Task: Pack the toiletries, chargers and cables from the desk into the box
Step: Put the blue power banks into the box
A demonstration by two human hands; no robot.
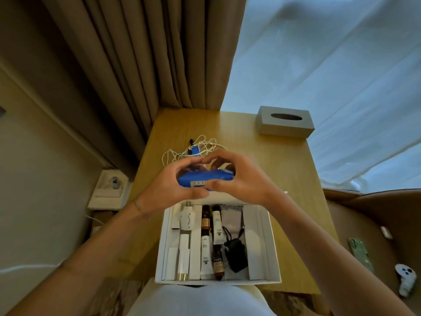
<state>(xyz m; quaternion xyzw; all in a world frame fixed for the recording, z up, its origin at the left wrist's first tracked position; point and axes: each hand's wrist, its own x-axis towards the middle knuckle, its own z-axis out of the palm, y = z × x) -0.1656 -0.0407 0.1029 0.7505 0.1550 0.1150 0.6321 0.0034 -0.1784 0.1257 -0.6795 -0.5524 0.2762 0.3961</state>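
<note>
Both hands hold a flat blue pack (pixel 205 176) in the air above the far edge of the white box (pixel 273 252). My left hand (pixel 173 185) grips its left end, and my right hand (pixel 237 179) pinches its right end. The open box stands at the desk's near edge and holds a white plug adapter (pixel 187 218), white tubes (pixel 184 256), brown bottles (pixel 205 221) and a black charger (pixel 235 254) with its cable. Behind the hands a tangle of white cables (pixel 196 148) with a small blue item lies on the wooden desk (pixel 284 165).
A grey tissue box (pixel 284 122) stands at the desk's far right corner. Beige curtains hang behind the desk. A wall socket (pixel 114 182) is at the left. On the brown seat at right lie a green phone (pixel 361 254) and a white controller (pixel 405 279).
</note>
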